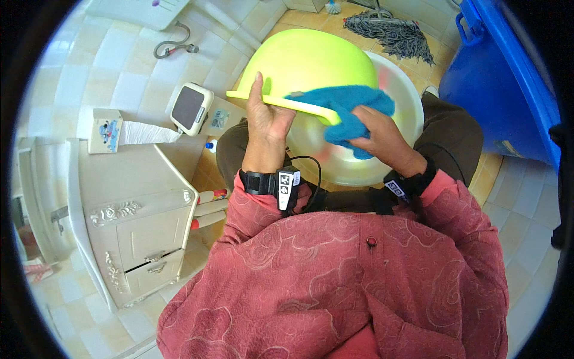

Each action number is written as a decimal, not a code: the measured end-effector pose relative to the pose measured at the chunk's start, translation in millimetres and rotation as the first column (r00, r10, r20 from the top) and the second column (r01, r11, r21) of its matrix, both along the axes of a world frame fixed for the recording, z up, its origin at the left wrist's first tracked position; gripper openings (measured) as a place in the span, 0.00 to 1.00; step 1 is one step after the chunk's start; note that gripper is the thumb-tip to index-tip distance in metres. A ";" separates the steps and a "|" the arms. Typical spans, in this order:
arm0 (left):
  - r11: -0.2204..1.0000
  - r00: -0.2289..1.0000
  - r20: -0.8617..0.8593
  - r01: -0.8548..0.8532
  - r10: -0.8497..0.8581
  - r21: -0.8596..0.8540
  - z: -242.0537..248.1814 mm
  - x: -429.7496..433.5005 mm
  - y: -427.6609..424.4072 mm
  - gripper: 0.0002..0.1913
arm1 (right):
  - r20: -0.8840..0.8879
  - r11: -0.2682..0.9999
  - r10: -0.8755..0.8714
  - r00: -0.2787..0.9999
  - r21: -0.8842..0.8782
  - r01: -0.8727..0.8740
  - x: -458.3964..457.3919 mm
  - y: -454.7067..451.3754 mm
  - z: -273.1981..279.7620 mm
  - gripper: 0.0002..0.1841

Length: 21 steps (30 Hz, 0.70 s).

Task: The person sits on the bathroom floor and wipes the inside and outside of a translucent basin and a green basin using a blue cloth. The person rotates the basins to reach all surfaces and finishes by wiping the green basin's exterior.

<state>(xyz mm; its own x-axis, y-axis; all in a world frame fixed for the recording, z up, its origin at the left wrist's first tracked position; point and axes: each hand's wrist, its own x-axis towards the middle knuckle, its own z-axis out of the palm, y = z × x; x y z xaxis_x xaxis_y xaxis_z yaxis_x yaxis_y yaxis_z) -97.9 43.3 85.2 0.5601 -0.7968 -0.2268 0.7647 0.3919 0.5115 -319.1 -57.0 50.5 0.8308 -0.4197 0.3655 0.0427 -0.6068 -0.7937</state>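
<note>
A lime-green plastic basin [309, 58] is tipped on its side above a larger pale plastic tub [410, 94] between the knees. My left hand [269, 119] grips the basin's rim, the thumb up against the outer wall and the fingers beneath. In my right hand [381, 134] is a blue cloth [354, 96], which lies bunched over the rim's right end and along the basin's side. Red patches show in the tub below; whether they are a printed pattern cannot be told.
A large blue plastic bin [497, 89] stands at the right. A string mop [390, 36] rests on the tiled floor ahead. On the left are a cream cabinet [148, 224], a tissue box [104, 131], a lidded waste bin [192, 109] and a grey hose [172, 43].
</note>
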 end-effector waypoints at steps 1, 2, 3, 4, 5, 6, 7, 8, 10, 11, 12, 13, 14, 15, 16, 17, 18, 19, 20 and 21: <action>0.999 0.999 0.031 -0.028 0.027 0.017 -1.9 -7.0 0.1 0.18 | -0.131 0.993 -0.001 0.991 0.115 0.016 -1.8 0.0 -2.6 0.20; 1.000 0.998 0.060 -0.008 0.009 -0.014 -3.7 -15.3 -2.4 0.18 | -0.139 0.989 -0.038 0.990 0.139 0.058 -0.5 0.8 -4.3 0.20; 0.997 0.994 0.112 0.008 0.000 -0.076 -4.1 -23.8 -5.3 0.18 | -0.006 0.994 -0.050 0.999 0.097 0.050 3.3 1.7 -4.6 0.20; 1.000 0.981 0.194 0.014 -0.014 -0.001 -9.1 -41.0 -12.6 0.19 | 0.059 0.994 -0.075 0.995 0.082 0.070 12.6 4.6 -4.5 0.20; 0.994 0.966 0.258 -0.004 -0.026 0.114 -11.2 -53.2 -19.3 0.20 | 0.124 0.994 -0.102 0.987 0.062 0.095 22.4 7.7 -3.5 0.20; 0.993 0.944 0.327 0.007 -0.045 0.116 -9.9 -56.4 -21.5 0.20 | 0.081 0.985 -0.075 0.994 0.158 0.062 31.9 8.9 -1.6 0.20; 0.987 0.930 0.362 0.010 -0.068 0.158 -10.4 -60.7 -24.3 0.19 | 0.049 0.988 -0.091 0.995 0.128 0.084 38.1 12.4 -0.4 0.20; 0.984 0.959 0.270 0.039 -0.086 0.176 -7.7 -53.1 -24.6 0.21 | 0.057 0.992 -0.103 0.993 0.074 0.098 42.0 14.5 0.6 0.20; 0.990 0.981 0.188 0.016 -0.042 0.137 -5.8 -37.0 -21.2 0.22 | 0.049 0.991 -0.097 0.994 -0.090 0.101 39.3 16.7 -0.5 0.19; 0.992 0.992 0.127 0.003 -0.019 0.125 -5.9 -27.2 -19.0 0.22 | 0.024 0.991 -0.073 0.997 -0.106 0.076 33.9 15.4 -2.3 0.19; 0.995 0.993 0.121 -0.001 -0.012 0.100 -4.9 -14.0 -12.8 0.23 | 0.022 0.990 -0.041 0.999 -0.134 0.044 23.6 14.1 -4.9 0.18; 0.999 0.992 0.124 0.011 -0.017 0.053 -3.8 -1.9 -6.6 0.24 | 0.029 0.987 -0.001 1.000 -0.161 0.005 13.4 11.8 -8.0 0.18; 0.999 0.991 0.131 -0.008 0.001 0.052 -5.2 4.6 -1.6 0.24 | -0.036 0.997 -0.003 0.999 -0.083 0.000 6.5 9.9 -11.7 0.18; 0.999 0.983 0.181 -0.005 0.013 -0.043 -5.7 10.3 1.2 0.25 | -0.063 0.999 0.008 0.998 -0.044 -0.010 2.0 5.8 -14.6 0.18; 0.998 0.990 0.131 -0.061 0.061 -0.004 -5.7 12.2 3.2 0.25 | -0.093 1.000 0.020 0.995 0.003 -0.020 -0.7 4.4 -16.5 0.19; 0.996 0.989 0.117 -0.081 0.085 -0.040 -5.6 10.6 3.6 0.24 | -0.121 0.999 0.018 0.992 0.043 -0.013 0.3 1.9 -16.7 0.19; 0.989 0.989 0.133 -0.044 0.063 -0.142 -5.3 5.4 0.2 0.24 | -0.069 1.000 -0.003 0.998 0.028 0.005 5.3 1.7 -15.5 0.18; 0.995 0.993 0.105 -0.046 0.055 -0.089 -3.9 -0.8 -2.2 0.23 | -0.008 0.999 -0.036 0.999 -0.012 0.036 12.1 2.2 -12.5 0.18; 0.997 0.995 0.098 -0.015 0.022 -0.076 -1.2 -7.0 -3.6 0.22 | 0.047 0.997 -0.060 0.997 -0.052 0.063 19.2 2.7 -7.7 0.17; 0.999 0.996 0.087 -0.030 0.032 -0.030 0.6 -14.4 -6.8 0.21 | 0.116 0.990 -0.092 0.989 -0.095 0.103 27.3 3.6 -2.3 0.17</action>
<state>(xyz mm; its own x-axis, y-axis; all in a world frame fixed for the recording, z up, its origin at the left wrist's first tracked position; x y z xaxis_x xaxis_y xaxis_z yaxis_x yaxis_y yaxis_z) -112.3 36.5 85.8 0.6010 -0.7844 -0.1535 0.7051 0.4300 0.5638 -291.8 -53.3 48.1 0.7393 -0.4533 0.4980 0.0640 -0.6889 -0.7221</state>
